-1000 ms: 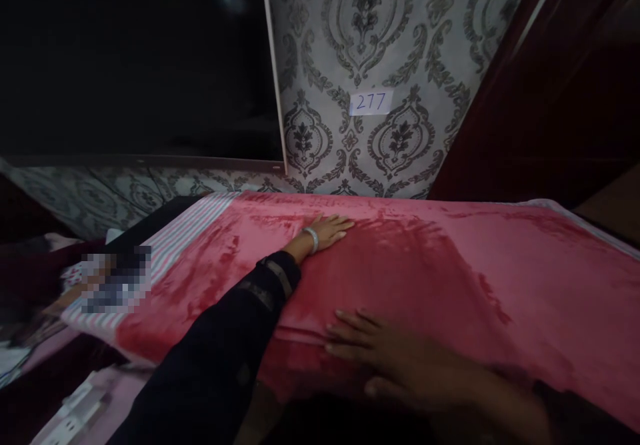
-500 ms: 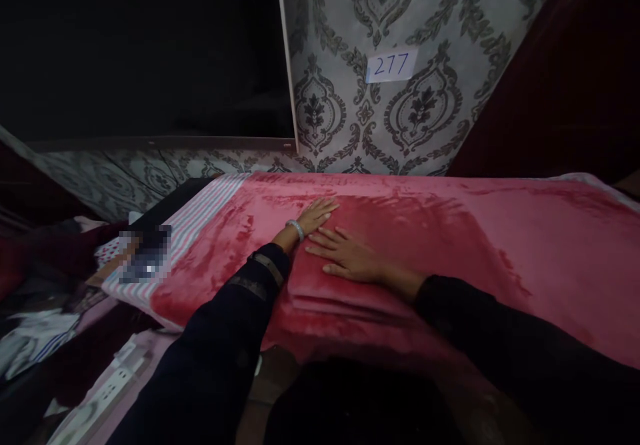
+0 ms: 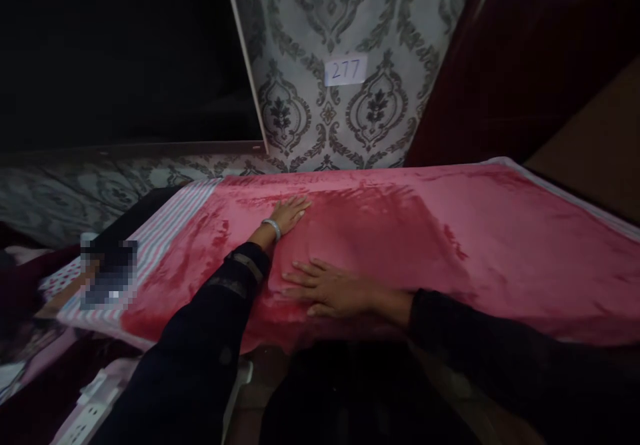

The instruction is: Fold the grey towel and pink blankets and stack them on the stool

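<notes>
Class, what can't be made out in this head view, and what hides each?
Palm of the right grip: head view, facing the red cloth.
Top of the dark screen: head view, cut by the top edge.
Near end of the power strip: head view, cut by the bottom edge.
Detail behind the pixelated patch: head view, masked by blocks.
</notes>
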Demonstrator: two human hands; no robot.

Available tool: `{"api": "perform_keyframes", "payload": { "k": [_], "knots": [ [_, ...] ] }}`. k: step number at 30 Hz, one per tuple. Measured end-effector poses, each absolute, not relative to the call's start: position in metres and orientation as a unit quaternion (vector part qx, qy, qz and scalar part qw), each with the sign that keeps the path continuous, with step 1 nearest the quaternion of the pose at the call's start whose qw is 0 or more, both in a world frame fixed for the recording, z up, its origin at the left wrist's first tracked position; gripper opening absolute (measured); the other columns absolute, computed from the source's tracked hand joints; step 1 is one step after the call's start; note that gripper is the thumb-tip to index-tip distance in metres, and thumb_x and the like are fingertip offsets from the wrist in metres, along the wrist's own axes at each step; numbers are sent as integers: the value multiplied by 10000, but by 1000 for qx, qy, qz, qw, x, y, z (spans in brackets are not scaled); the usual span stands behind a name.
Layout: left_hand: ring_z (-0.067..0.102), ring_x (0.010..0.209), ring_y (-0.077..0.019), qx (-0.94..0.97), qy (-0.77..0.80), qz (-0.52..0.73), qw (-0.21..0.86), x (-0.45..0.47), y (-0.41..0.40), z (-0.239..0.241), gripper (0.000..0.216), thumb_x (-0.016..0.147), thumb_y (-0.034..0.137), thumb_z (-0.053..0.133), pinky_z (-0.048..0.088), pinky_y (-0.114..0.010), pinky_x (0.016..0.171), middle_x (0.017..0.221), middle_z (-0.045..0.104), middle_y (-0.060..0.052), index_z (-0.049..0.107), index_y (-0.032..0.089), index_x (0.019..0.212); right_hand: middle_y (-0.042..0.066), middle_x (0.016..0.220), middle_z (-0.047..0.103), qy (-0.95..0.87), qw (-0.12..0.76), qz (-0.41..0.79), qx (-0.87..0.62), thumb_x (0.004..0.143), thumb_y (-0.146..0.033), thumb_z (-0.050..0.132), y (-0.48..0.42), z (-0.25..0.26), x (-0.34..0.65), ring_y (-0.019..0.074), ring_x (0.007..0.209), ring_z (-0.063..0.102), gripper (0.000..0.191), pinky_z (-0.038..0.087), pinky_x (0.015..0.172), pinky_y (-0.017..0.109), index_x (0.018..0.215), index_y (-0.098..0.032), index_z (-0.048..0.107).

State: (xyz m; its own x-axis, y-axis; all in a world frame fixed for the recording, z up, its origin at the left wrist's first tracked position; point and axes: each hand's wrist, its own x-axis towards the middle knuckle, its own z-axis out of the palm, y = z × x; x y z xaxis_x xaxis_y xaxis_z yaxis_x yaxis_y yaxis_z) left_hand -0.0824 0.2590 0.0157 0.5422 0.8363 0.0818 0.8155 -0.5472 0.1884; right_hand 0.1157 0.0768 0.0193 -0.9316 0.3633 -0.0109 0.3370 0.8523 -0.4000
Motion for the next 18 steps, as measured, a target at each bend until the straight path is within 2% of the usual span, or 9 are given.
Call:
{"api": "perform_keyframes", "payload": {
  "k": [3, 5, 8, 12, 15, 18],
  "knots": [
    [231, 1555, -308, 866, 499, 24, 28, -76, 250, 41, 507, 1036, 358, 328, 117, -692, 1214, 1666, 327, -39, 444, 334, 1529, 32, 1682, 229, -957, 68, 201, -198, 1058, -529, 428, 58, 25, 127, 221, 1565, 115, 648, 97, 1275, 476, 1630, -292, 236],
    [232, 1555, -315, 854, 521, 8, 15, -72, 235, 58, 519, 1035, 380, 334, 135, -700, 1207, 1666, 324, -53, 421, 325, 1543, 55, 1659, 297, -946, 113, 179, -246, 1060, -532, 413, 52, 30, 151, 206, 1551, 186, 643, 136, 1272, 449, 1628, -271, 258],
    [197, 1566, -308, 855, 517, 28, -4, -70, 197, 68, 561, 1037, 447, 320, 148, -661, 1224, 1677, 290, -76, 378, 286, 1571, 75, 1640, 339, -892, 177, 88, -406, 1068, -501, 373, 53, 34, 209, 266, 1550, 188, 579, 124, 1259, 543, 1600, -276, 345],
    [188, 1569, -311, 873, 485, 45, -23, -69, 136, 45, 593, 1024, 506, 342, 139, -642, 1239, 1687, 262, -67, 372, 296, 1578, 77, 1662, 283, -792, 164, 5, -589, 1047, -520, 374, 56, 11, 285, 357, 1553, 127, 581, 147, 1206, 676, 1583, -294, 381],
    [213, 1561, -320, 864, 501, 40, -19, -67, 110, 19, 587, 1026, 462, 347, 177, -643, 1233, 1677, 275, -93, 372, 273, 1581, 58, 1668, 271, -776, 142, -12, -614, 1042, -537, 369, 52, -13, 303, 356, 1550, 142, 585, 198, 1203, 660, 1575, -298, 395],
    [212, 1562, -307, 860, 508, 48, -16, -65, 107, 7, 578, 1032, 410, 332, 200, -634, 1230, 1674, 272, -109, 368, 236, 1582, 47, 1652, 314, -769, 173, -35, -615, 1046, -523, 364, 48, -27, 299, 339, 1544, 182, 563, 249, 1202, 626, 1560, -302, 425]
  ]
}}
